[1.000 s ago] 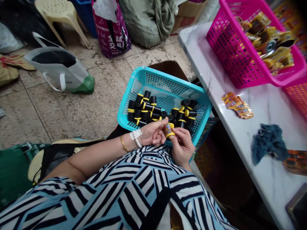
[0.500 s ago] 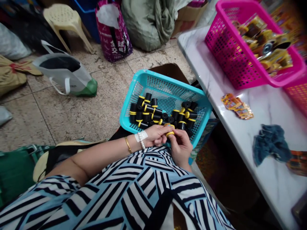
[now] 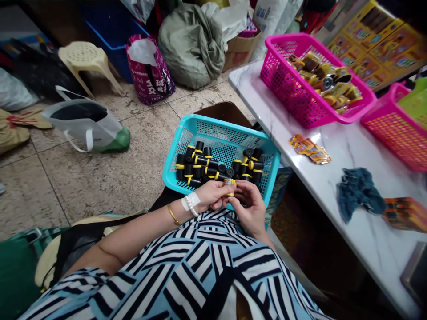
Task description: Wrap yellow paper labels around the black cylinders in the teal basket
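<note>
Close to my lap, my left hand (image 3: 213,194) pinches a small yellow-labelled canister (image 3: 229,187) between thumb and fingers. From the other side, the thumb and fingers of my right hand (image 3: 250,206) also press on it. The fingers hide most of its body. Both hands are over the near rim of a turquoise plastic basket (image 3: 171,171). Inside that basket, just beyond my fingers, lie several black canisters (image 3: 211,162) with yellow bands, some upright and some on their sides.
To the right, a marble-patterned table (image 3: 320,195) bears a pink basket (image 3: 290,95) of yellow-wrapped pieces, a fan of orange labels (image 3: 310,149) and a blue scrunched cloth (image 3: 358,193). A white tote bag (image 3: 88,126), purple bag (image 3: 150,73) and stool (image 3: 85,55) stand on the floor.
The view has shifted, showing more of the table's far side. Between my hands, the canister has turned slightly so its printed label faces up more, and my right fingers have spread around it.
</note>
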Action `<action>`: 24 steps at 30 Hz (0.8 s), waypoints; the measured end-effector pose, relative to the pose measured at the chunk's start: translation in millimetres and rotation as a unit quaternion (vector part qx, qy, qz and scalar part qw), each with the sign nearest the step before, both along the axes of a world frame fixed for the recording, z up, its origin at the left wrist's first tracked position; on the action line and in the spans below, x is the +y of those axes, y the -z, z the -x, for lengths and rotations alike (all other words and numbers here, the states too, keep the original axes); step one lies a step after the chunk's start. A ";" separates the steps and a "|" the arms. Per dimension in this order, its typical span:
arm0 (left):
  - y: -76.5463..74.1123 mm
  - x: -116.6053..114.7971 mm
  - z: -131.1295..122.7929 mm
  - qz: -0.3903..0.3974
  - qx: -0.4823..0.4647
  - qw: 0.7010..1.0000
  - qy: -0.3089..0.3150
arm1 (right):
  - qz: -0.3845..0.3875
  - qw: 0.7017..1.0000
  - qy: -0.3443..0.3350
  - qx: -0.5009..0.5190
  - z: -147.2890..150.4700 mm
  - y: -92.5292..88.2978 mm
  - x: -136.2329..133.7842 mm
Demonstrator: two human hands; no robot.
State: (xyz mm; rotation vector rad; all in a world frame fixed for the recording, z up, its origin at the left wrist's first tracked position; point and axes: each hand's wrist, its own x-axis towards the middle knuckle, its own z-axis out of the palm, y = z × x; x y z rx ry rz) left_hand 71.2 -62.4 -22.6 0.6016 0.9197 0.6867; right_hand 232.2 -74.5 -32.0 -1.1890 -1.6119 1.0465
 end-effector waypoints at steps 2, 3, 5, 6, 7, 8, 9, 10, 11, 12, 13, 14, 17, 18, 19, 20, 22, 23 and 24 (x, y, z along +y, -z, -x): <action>-0.4 -1.4 -3.3 -0.007 0.016 1.000 0.004 | -0.004 1.000 -0.003 -0.025 0.3 1.2 -1.0; -0.6 -1.6 -4.1 -0.003 0.022 1.000 0.010 | -0.002 1.000 -0.002 -0.031 -0.1 1.9 -1.1; -0.4 -0.6 -3.0 0.025 0.002 1.000 0.016 | 0.006 1.000 0.010 -0.021 -2.4 2.9 -0.2; 0.0 0.4 -1.3 0.048 -0.032 0.998 0.013 | 0.004 1.000 0.019 -0.013 -4.0 3.2 0.8; 0.7 1.7 0.9 0.073 -0.076 0.994 0.007 | -0.003 1.000 0.024 -0.009 -5.7 3.2 1.8; 1.4 2.9 3.3 0.096 -0.123 0.988 -0.003 | -0.014 1.000 0.022 -0.012 -7.3 3.0 2.8; 2.2 3.9 5.7 0.112 -0.164 0.980 -0.013 | -0.026 0.999 0.015 -0.019 -8.7 2.7 3.7; 3.0 4.6 7.7 0.121 -0.192 0.974 -0.020 | -0.035 0.999 0.005 -0.028 -9.7 2.4 4.3; 3.6 5.0 9.2 0.125 -0.206 0.970 -0.025 | -0.045 0.998 -0.001 -0.035 -10.2 2.2 4.7; 4.2 5.2 10.2 0.124 -0.208 0.970 -0.030 | -0.058 0.997 0.000 -0.041 -10.3 2.1 4.8; 4.5 5.2 10.7 0.121 -0.204 0.971 -0.034 | -0.078 0.996 0.012 -0.047 -10.2 2.2 4.6; 4.7 5.2 10.9 0.121 -0.198 0.972 -0.039 | -0.105 0.992 0.030 -0.059 -9.9 2.3 4.2; 4.9 5.3 10.6 0.115 -0.183 0.975 -0.049 | -0.183 0.974 0.073 -0.110 -9.3 2.4 2.1; 4.9 5.3 10.4 0.111 -0.181 0.976 -0.048 | -0.193 0.971 0.074 -0.120 -9.2 1.9 1.1; 5.1 5.3 10.0 0.105 -0.181 0.977 -0.044 | -0.193 0.971 0.070 -0.120 -9.0 1.2 0.0; 5.3 5.2 9.5 0.100 -0.184 0.977 -0.038 | -0.185 0.975 0.062 -0.111 -8.8 0.3 -1.1; 6.3 4.6 7.8 0.095 -0.195 0.976 -0.025 | -0.165 0.982 0.049 -0.082 -7.8 -1.2 -3.3; 7.1 4.3 6.6 0.098 -0.200 0.975 -0.021 | -0.157 0.984 0.050 -0.070 -6.9 -1.4 -4.1; 8.2 3.9 5.2 0.103 -0.203 0.974 -0.020 | -0.150 0.985 0.058 -0.063 -5.7 -0.9 -4.6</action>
